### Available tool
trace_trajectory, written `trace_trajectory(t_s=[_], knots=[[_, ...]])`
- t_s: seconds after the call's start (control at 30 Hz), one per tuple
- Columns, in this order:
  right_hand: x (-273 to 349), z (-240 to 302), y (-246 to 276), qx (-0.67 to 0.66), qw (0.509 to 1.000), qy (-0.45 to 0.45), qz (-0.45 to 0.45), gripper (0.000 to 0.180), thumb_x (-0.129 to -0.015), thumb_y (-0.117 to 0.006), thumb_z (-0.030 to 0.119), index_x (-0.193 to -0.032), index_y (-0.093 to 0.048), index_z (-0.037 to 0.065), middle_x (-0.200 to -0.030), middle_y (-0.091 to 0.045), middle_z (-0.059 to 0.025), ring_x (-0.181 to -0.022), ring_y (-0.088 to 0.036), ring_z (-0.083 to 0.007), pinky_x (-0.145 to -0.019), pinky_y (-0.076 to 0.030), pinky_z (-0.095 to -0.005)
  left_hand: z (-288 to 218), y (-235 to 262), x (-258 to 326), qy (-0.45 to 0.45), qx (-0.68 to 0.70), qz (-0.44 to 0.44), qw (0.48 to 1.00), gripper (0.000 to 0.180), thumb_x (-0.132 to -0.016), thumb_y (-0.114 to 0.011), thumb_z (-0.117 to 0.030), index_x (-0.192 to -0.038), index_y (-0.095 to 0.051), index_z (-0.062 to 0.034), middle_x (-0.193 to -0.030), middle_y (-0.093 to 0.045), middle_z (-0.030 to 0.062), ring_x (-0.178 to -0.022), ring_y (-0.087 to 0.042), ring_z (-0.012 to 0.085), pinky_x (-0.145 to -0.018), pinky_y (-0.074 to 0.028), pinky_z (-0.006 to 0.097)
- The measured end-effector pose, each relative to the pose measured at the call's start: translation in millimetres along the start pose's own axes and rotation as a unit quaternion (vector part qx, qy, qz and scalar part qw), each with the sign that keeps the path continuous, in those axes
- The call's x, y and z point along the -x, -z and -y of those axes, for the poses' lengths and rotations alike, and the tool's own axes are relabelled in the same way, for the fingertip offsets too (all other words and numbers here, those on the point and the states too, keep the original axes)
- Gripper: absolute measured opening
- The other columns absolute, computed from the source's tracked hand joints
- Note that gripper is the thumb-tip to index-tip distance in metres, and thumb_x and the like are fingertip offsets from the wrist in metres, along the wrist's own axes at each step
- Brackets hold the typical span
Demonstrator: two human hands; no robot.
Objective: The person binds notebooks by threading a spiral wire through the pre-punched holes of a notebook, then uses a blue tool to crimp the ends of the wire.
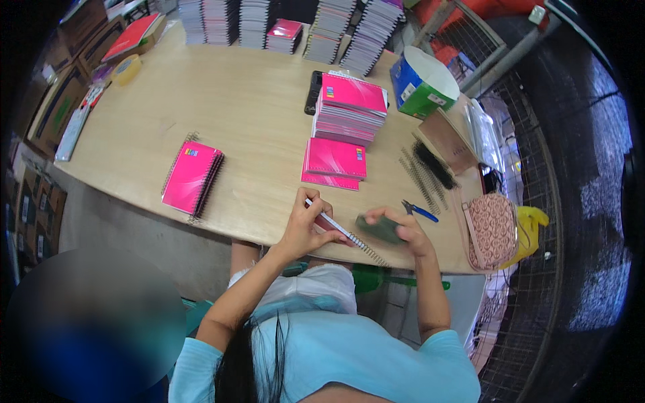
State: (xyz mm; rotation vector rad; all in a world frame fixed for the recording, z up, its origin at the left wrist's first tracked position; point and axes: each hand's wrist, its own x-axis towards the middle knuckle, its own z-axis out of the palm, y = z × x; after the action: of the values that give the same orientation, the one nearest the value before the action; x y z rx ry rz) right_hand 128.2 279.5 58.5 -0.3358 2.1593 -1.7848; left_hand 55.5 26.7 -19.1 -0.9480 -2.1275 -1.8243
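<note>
Beige and wood-grained, the broad tabletop (262, 107) carried tall stacks of spiral-bound books (254, 27) along its far side, their tops cut off. Nearer stood a high pile of bright pink booklets (351, 107), and to the left lay a smaller pile of pink, wire-bound notebooks (191, 178). Between these and the near edge were both hands. The left hand (306, 228) pinched a thin, white-edged notebook (329, 218), tilted edge-on so its cover was mostly hidden. The right hand (406, 235) gripped a flat, dark green object (381, 230), too blurred to identify. Beside it lay blue-handled pliers (423, 213). From the notebook's lower end protruded a slender metal coil (369, 251).
</note>
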Motion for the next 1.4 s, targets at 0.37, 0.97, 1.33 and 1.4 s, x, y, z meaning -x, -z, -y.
trace_trajectory(t_s=[0.37, 0.97, 1.33, 1.4], knots=[[-1, 0, -18, 0.289, 0.954, -0.010, -0.078, 0.048, -0.091, -0.064, 0.035, -0.115, -0.071, -0.006, -0.131, -0.059, -0.0162, -0.123, -0.057, -0.0279, -0.106, -0.042, -0.0371, -9, -8, 2, 0.008, 0.021, 0.036, 0.999, 0.059, -0.057, -0.097, -0.026, -0.097, -0.058, -0.0072, -0.103, -0.046, 0.0128, -0.096, -0.053, 0.0311, -0.081, -0.048, 0.039], [-17, -5, -32, 0.102, 0.989, 0.024, -0.100, 0.043, -0.093, -0.062, 0.028, -0.115, -0.070, -0.009, -0.121, -0.063, -0.0154, -0.115, -0.060, -0.0277, -0.100, -0.045, -0.0372, -2, -18, 8, 0.014, 0.042, 0.039, 0.998, 0.081, -0.059, -0.097, -0.028, -0.116, -0.045, -0.0040, -0.106, -0.050, 0.0147, -0.098, -0.055, 0.0336, -0.084, -0.047, 0.040], [-22, 1, -38, -0.066, 0.990, -0.003, -0.126, 0.040, -0.093, -0.064, 0.027, -0.114, -0.072, -0.006, -0.120, -0.063, -0.0150, -0.112, -0.061, -0.0262, -0.100, -0.046, -0.0355, 20, 12, 0, 0.146, 0.306, 0.090, 0.936, 0.052, -0.080, -0.082, -0.006, -0.120, -0.050, -0.0029, -0.107, -0.057, 0.0058, -0.101, -0.059, 0.0166, -0.091, -0.050, 0.032], [-27, -5, -35, 0.012, 0.995, 0.051, -0.087, 0.039, -0.094, -0.063, 0.027, -0.112, -0.072, -0.006, -0.122, -0.062, -0.0153, -0.115, -0.059, -0.0255, -0.101, -0.045, -0.0355, 22, 13, -1, 0.213, 0.399, 0.097, 0.887, 0.027, -0.088, -0.073, -0.001, -0.108, -0.056, -0.0032, -0.098, -0.060, 0.0018, -0.092, -0.062, 0.0112, -0.085, -0.052, 0.025]])
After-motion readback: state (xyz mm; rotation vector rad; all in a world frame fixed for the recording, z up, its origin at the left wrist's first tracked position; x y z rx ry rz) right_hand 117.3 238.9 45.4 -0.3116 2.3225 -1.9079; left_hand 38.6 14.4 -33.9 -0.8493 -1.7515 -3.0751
